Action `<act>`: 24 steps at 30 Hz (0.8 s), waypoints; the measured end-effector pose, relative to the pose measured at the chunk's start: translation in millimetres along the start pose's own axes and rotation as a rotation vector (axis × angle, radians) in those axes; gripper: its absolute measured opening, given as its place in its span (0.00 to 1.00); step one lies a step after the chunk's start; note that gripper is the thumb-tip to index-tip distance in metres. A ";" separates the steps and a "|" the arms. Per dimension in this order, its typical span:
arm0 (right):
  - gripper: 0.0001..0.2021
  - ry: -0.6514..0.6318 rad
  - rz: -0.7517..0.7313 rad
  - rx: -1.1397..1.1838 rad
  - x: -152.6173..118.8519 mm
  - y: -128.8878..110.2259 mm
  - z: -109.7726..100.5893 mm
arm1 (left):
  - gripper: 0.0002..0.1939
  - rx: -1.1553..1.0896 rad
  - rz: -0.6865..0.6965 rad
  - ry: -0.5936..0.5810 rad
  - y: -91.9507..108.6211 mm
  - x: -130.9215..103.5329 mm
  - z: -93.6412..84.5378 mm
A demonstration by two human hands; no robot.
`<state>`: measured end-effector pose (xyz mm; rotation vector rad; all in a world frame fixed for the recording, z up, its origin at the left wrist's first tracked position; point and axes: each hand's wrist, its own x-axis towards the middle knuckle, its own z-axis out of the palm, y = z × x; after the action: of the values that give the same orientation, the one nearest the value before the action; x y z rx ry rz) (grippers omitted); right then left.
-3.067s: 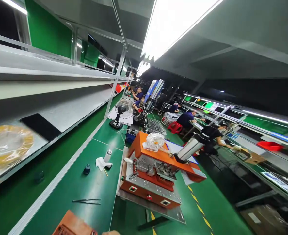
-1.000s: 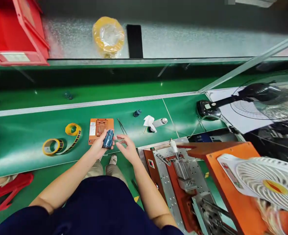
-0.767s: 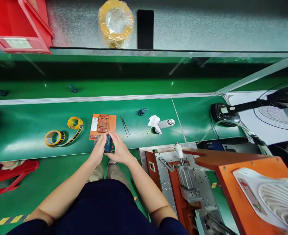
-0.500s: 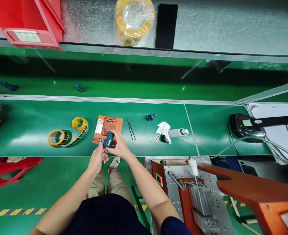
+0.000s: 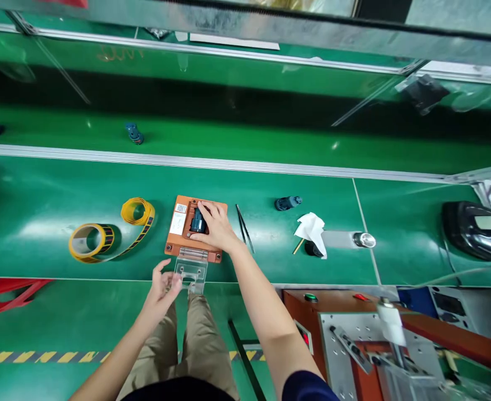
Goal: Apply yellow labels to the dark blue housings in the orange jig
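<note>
An orange jig (image 5: 178, 228) lies flat on a green workbench (image 5: 40, 223), and a small dark blue part (image 5: 197, 221) sits in its recess. The right hand (image 5: 214, 225) rests on the jig with its fingers closed around that part, pressing it into the recess. The left hand (image 5: 162, 287) is relaxed with fingers spread, touching a clear hinged lid (image 5: 190, 272) that folds out from the jig's near edge. Left of the jig lies a roll of yellow tape (image 5: 93, 242) with a loose curl. To the right are tweezers (image 5: 244, 226), another blue part (image 5: 288, 203), a white wipe (image 5: 311, 229) and what seems to be a small metal bottle (image 5: 349, 239). Beyond a metal rail, a green belt (image 5: 229, 142) carries one more part (image 5: 134, 133). An orange press (image 5: 354, 340) stands at lower right.
</note>
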<state>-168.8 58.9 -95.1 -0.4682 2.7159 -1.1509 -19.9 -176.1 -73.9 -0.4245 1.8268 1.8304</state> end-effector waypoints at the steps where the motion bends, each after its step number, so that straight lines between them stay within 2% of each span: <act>1: 0.48 0.013 -0.012 -0.013 -3.3 1.0 0.8 | 0.34 -0.018 0.007 -0.029 5.8 -1.7 -3.7; 3: 0.42 0.136 -0.001 -0.032 -15.4 6.2 2.2 | 0.27 -0.079 0.017 -0.089 23.7 -2.9 -9.9; 4: 0.37 0.250 0.039 -0.051 -24.6 11.0 3.3 | 0.26 -0.127 0.013 -0.131 34.8 -1.4 -11.8; 7: 0.25 0.670 0.277 -0.195 -61.8 33.5 11.8 | 0.31 -0.298 -0.031 -0.257 69.6 15.1 -9.0; 8: 0.24 0.756 0.359 -0.261 -74.8 42.3 17.0 | 0.33 -0.327 -0.049 -0.284 79.6 24.6 -5.3; 12: 0.27 0.778 0.595 -0.430 -110.1 70.3 41.9 | 0.32 -0.287 -0.149 -0.242 103.6 71.3 15.6; 15: 0.28 0.778 0.649 -0.459 -116.3 79.2 53.4 | 0.28 -0.259 -0.227 -0.227 106.5 97.3 24.7; 17: 0.27 0.788 0.649 -0.449 -116.5 82.3 55.7 | 0.29 -0.227 -0.210 -0.239 102.7 102.3 21.1; 19: 0.26 0.794 0.651 -0.434 -116.7 85.3 55.9 | 0.28 -0.092 -0.100 -0.197 94.1 96.5 4.2; 20: 0.26 0.795 0.653 -0.430 -117.2 86.8 55.9 | 0.25 0.041 0.002 -0.136 88.0 90.0 -10.8; 22: 0.24 0.793 0.663 -0.423 -118.2 89.2 56.3 | 0.17 0.428 0.287 0.074 73.5 71.8 -54.1; 24: 0.23 0.792 0.675 -0.412 -118.6 89.8 57.3 | 0.13 0.863 0.611 0.337 59.1 51.0 -110.5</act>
<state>-62.6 120.0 -197.1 1.0248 3.2920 -0.6512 -109.6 -276.2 -58.1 0.1900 2.9780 1.1060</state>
